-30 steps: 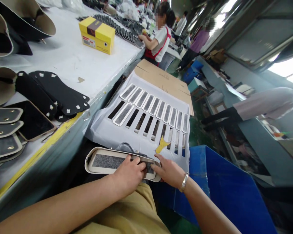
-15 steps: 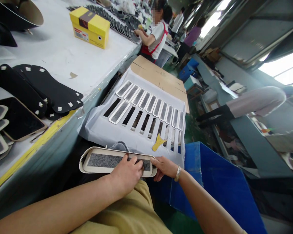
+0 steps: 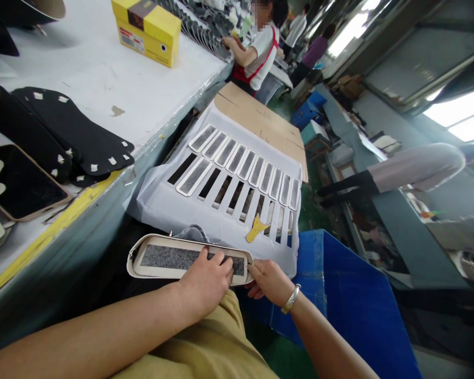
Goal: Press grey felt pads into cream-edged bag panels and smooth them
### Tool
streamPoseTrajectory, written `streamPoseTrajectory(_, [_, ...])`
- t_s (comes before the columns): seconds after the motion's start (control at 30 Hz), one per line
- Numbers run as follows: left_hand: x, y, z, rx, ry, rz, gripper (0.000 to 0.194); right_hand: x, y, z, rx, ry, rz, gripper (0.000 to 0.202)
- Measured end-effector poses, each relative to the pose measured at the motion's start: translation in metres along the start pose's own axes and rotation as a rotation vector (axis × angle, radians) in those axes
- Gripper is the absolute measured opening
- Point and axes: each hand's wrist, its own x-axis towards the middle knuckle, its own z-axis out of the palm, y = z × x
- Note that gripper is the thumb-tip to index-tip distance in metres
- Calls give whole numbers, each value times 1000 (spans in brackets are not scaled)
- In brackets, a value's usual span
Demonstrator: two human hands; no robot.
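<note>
In front of my body is a long, narrow cream-rimmed piece, like a bag base [image 3: 161, 257], with a grey felt-like strip set inside its raised rim. My left hand [image 3: 209, 276] bends over its right half, with fingertips pressed down on the strip. At the right end, the rim is pinched between the thumb and fingers of my right hand [image 3: 267, 281]; a bracelet circles that wrist. The far undersides of the fingers are hidden. Just beyond lies a white slotted sheet [image 3: 154, 197] carrying several grey strips with cream borders [image 3: 194, 177] and a yellow fork-shaped piece [image 3: 256, 229].
A white-covered table [image 3: 87, 100] on the left bears black panels [image 3: 82, 126] and a yellow box [image 3: 146, 32]. Brown cardboard [image 3: 260, 116] lies behind the sheet. A blue bin [image 3: 351, 295] stands at right. A co-worker [image 3: 260, 58] in a red apron works farther back.
My right hand has shifted slightly down at the rim's right end, its wrist lower. My left hand stays on the strip. The view has tilted a little.
</note>
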Motion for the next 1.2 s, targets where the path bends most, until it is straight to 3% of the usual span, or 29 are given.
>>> streamPoseTrajectory(0.2, [-1,0,2,-9,37,-12,27,1,1,4,88,3,-1,27])
streamPoseTrajectory(0.37, [0,1,1,-16,12,-9,25,-7,-3,-5,274,-66,94,43])
streamPoseTrajectory(0.6, [-2,1,0,-5,36,-14,29,-13,-8,11,241,-48,221,13])
streamPoseTrajectory(0.9, [-9,3,15,92,142,21,36,-15,2,25,263,29,77,11])
streamPoseTrajectory(1.1, [-9,4,14,95,113,11,35,-16,-4,12,262,-47,101,19])
streamPoseTrajectory(1.2, [-8,4,11,84,106,3,34,-13,-9,0,232,-23,126,21])
